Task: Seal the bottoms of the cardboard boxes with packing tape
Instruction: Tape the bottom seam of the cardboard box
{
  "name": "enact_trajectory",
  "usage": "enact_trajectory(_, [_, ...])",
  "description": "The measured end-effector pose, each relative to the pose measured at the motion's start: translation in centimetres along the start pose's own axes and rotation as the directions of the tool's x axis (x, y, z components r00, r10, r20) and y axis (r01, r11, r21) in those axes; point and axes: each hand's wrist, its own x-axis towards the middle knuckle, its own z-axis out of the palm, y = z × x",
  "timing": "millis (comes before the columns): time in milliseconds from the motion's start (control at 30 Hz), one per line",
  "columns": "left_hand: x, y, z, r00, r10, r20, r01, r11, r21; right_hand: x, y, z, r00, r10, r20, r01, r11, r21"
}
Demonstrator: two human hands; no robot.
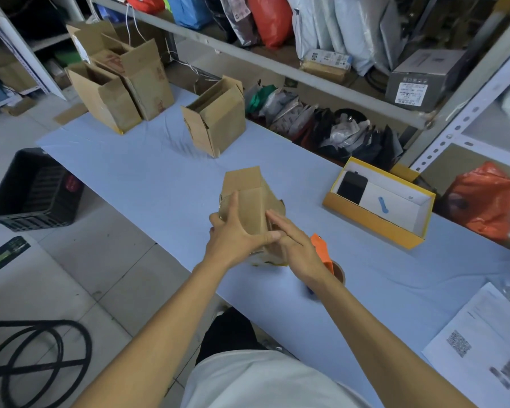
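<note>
Presently, findings as follows.

Location: box (252, 207) stands on the tabletop (147, 178) just before the person, bottom side up, one flap raised at the far edge.
Left hand (233, 234): fingers straight and spread, palm pressed flat on the folded flaps, thumb reaching toward the right hand — nothing pinched.
Right hand (292, 240): fingers straight and together, laid along the box's right side; it holds no tool.
Tape gun (326, 254): orange, lying on the tabletop just behind the right hand, its brown roll partly hidden.
Handling: judged light and empty; the corrugated walls look stiff at the folds yet liable to crush under hard pressure. Best held flat across the flaps or by opposite walls.
Materials: matte brown cardboard, edges worn and frayed; the tabletop is smooth pale blue sheet.
Other boxes: one (215, 119) at mid-tabletop, a group (121, 83) at the far end — all standing open-topped.
Seal: tape on the seam cannot be made out.
</note>
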Motion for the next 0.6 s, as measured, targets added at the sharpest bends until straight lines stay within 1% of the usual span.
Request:
enact_trajectory(67, [0.2, -0.7, 0.1, 1.0, -0.02, -0.011, 0.019, 0.999, -0.036, 0.1, -0.2, -0.5, 0.998, -0.048, 0.047, 0.05, 0.998, -0.048])
enact_trajectory(100, [0.3, -1.0, 0.0, 1.0, -0.012, -0.018, 0.011, 0.998, -0.062, 0.3, 0.0, -0.9, 0.996, -0.069, 0.057, 0.076, 0.989, -0.127])
enact_trajectory(133, [0.4, -1.5, -0.1, 1.0, 0.004, -0.024, -0.007, 0.993, -0.116, 0.5, 0.4, -1.2, 0.996, -0.08, 0.039, 0.087, 0.968, -0.234])
enact_trajectory(167, [0.5, -1.9, -0.3, 0.999, 0.028, -0.022, -0.032, 0.978, -0.206, 0.9, 0.8, -1.7, 0.997, -0.069, -0.016, 0.06, 0.94, -0.336])
enact_trajectory(200, [0.6, -2.3, -0.5, 0.998, 0.058, -0.013, -0.059, 0.948, -0.313, 1.1, 1.2, -2.1, 0.996, -0.017, -0.091, -0.021, 0.918, -0.396])
enact_trajectory(233, [0.8, -2.8, -0.8, 0.996, 0.09, 0.006, -0.08, 0.911, -0.404, 1.1, 1.5, -2.5, 0.985, 0.057, -0.165, -0.119, 0.913, -0.391])
enact_trajectory(267, [1.0, -3.3, -1.1, 0.992, 0.119, 0.03, -0.092, 0.879, -0.469, 1.1, 1.8, -2.8, 0.969, 0.121, -0.214, -0.189, 0.923, -0.334])
enact_trajectory(333, [1.7, -4.1, -1.7, 0.984, 0.152, 0.088, -0.083, 0.845, -0.529, 1.3, 2.4, -3.4, 0.96, 0.157, -0.23, -0.205, 0.957, -0.203])
enact_trajectory(400, [2.5, -4.6, -1.8, 0.976, 0.158, 0.152, -0.048, 0.829, -0.558, 1.2, 2.8, -3.5, 0.962, 0.152, -0.227, -0.196, 0.963, -0.184])
enact_trajectory(467, [3.5, -4.8, -1.6, 0.972, 0.148, 0.182, -0.037, 0.862, -0.505, 1.0, 3.4, -3.6, 0.955, 0.145, -0.257, -0.203, 0.955, -0.217])
enact_trajectory(500, [3.9, -4.8, -1.4, 0.973, 0.138, 0.185, -0.045, 0.9, -0.433, 0.9, 3.7, -3.5, 0.949, 0.154, -0.276, -0.22, 0.949, -0.226])
enact_trajectory(567, [4.8, -4.5, -1.2, 0.975, 0.131, 0.181, -0.092, 0.974, -0.208, 0.9, 4.4, -3.1, 0.938, 0.191, -0.288, -0.263, 0.934, -0.24])
enact_trajectory(600, [5.2, -4.4, -1.0, 0.972, 0.151, 0.179, -0.135, 0.986, -0.097, 0.9, 4.9, -2.8, 0.934, 0.202, -0.295, -0.28, 0.926, -0.254])
